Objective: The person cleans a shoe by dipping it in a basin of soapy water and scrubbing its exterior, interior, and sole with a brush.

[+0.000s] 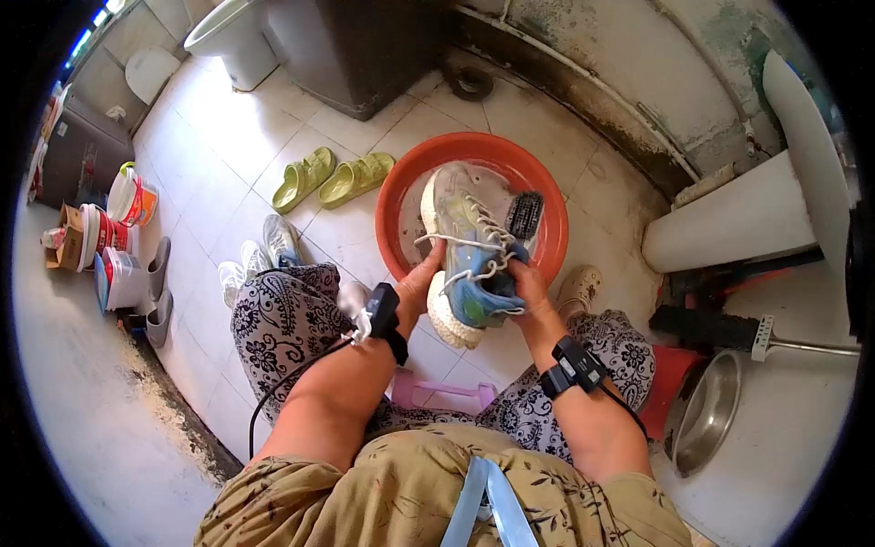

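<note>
A wet blue and green shoe with a thick cream sole and loose white laces is held over the near part of a red basin. My left hand grips it on the left, by the sole. On the right, my right hand has hold of the shoe's heel end and collar. Cloudy, foamy water shows in the basin. A black-bristled brush lies at the basin's right side, beside the shoe. Parts of the fingers of both hands are hidden by the shoe.
Green slippers sit left of the basin, with other shoes nearer my left knee. Buckets stand at the far left. A pedestal, a long-handled black brush and a metal bowl are on the right.
</note>
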`<act>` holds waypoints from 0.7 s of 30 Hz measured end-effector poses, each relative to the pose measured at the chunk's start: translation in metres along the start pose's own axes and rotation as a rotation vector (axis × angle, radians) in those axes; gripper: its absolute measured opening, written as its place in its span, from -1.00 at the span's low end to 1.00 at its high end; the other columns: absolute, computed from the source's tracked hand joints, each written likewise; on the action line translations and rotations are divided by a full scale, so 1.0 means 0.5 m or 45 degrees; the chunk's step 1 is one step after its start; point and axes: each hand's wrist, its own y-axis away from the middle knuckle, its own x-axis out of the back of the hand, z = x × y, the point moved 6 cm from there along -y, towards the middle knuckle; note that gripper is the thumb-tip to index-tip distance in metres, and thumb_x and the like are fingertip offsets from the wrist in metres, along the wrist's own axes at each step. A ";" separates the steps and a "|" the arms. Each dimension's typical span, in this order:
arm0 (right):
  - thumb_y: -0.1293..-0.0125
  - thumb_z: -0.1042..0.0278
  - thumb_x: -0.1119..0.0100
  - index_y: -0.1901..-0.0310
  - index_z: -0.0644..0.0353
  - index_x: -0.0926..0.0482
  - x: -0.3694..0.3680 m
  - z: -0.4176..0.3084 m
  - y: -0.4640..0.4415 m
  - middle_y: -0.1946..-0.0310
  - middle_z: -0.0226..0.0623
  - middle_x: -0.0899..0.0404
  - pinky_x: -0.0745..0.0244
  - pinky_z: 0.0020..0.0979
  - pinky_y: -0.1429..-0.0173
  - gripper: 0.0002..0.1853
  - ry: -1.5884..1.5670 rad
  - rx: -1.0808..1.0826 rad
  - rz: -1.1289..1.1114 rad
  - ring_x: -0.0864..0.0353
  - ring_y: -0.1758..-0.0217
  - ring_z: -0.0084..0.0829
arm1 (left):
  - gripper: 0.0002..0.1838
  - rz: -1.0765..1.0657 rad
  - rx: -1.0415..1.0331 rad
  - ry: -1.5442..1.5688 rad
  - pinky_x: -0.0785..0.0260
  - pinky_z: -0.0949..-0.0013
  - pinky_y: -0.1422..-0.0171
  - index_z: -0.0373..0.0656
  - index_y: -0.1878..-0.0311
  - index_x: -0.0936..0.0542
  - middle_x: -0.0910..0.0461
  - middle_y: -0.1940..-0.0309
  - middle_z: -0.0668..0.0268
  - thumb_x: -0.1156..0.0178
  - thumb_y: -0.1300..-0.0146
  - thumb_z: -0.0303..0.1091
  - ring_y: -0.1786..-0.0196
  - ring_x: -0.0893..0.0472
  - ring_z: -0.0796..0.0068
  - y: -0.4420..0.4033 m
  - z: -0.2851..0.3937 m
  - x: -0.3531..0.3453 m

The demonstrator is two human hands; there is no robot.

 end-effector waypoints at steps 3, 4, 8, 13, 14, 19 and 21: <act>-0.18 0.44 -0.05 0.01 0.23 -0.47 0.002 -0.004 0.001 0.21 -0.30 -0.56 -0.49 -0.43 0.12 -0.69 0.132 0.031 -0.018 -0.57 0.22 -0.42 | -0.36 0.009 -0.029 0.308 -0.42 0.24 -0.11 -0.24 -0.12 -0.39 -0.55 0.04 0.13 -0.28 -0.09 0.00 0.05 -0.57 0.27 0.014 0.019 -0.011; -0.18 0.41 -0.08 0.02 0.24 -0.48 -0.003 -0.012 -0.003 0.21 -0.30 -0.56 -0.47 -0.44 0.15 -0.69 0.304 0.091 -0.053 -0.56 0.25 -0.43 | -0.36 0.008 -0.031 0.311 -0.42 0.24 -0.11 -0.24 -0.12 -0.39 -0.55 0.04 0.13 -0.28 -0.09 0.00 0.05 -0.57 0.27 0.016 0.022 -0.015; -0.17 0.39 -0.14 -0.01 0.25 -0.45 -0.012 -0.038 0.017 0.21 -0.34 -0.55 -0.46 -0.46 0.18 -0.65 0.692 0.237 0.062 -0.55 0.28 -0.47 | -0.47 -0.016 -0.090 0.156 -0.45 0.22 -0.06 -0.27 -0.07 -0.43 -0.58 0.12 0.08 -0.26 -0.12 -0.13 0.12 -0.60 0.24 0.001 0.033 -0.018; -0.11 0.51 -0.17 -0.26 0.13 -0.23 -0.050 -0.087 0.069 0.11 -0.32 -0.52 -0.40 -0.50 0.04 -0.37 0.801 -0.082 0.116 -0.50 0.11 -0.46 | -0.44 -0.072 0.134 0.131 -0.47 0.20 -0.05 -0.25 -0.10 -0.42 -0.58 0.12 0.08 -0.23 -0.13 -0.07 0.13 -0.61 0.22 0.001 0.017 -0.004; -0.11 0.56 -0.14 -0.30 0.10 -0.18 -0.071 -0.102 0.078 0.06 -0.31 -0.51 -0.38 -0.51 0.00 -0.32 0.817 -0.064 0.088 -0.48 0.04 -0.46 | -0.44 -0.035 0.077 0.059 -0.47 0.20 -0.04 -0.25 -0.10 -0.42 -0.58 0.12 0.07 -0.22 -0.13 -0.07 0.13 -0.61 0.22 -0.008 0.016 0.007; -0.07 0.85 0.20 -0.36 0.14 -0.06 -0.079 -0.062 0.061 -0.21 -0.29 -0.27 -0.14 -0.49 -0.31 -0.24 0.858 0.340 -0.159 -0.26 -0.26 -0.42 | -0.47 -0.203 0.100 -0.324 -0.47 0.33 0.01 -0.29 -0.06 -0.44 -0.60 0.17 0.16 -0.16 -0.20 -0.04 0.17 -0.62 0.34 -0.025 0.030 0.005; -0.07 0.84 0.19 -0.36 0.14 -0.05 -0.072 -0.057 0.054 -0.20 -0.29 -0.28 -0.16 -0.50 -0.29 -0.25 0.832 0.343 -0.158 -0.28 -0.24 -0.43 | -0.46 -0.136 0.047 -0.422 -0.47 0.35 0.04 -0.29 -0.06 -0.44 -0.60 0.19 0.17 -0.17 -0.18 -0.03 0.19 -0.62 0.36 -0.027 0.032 -0.003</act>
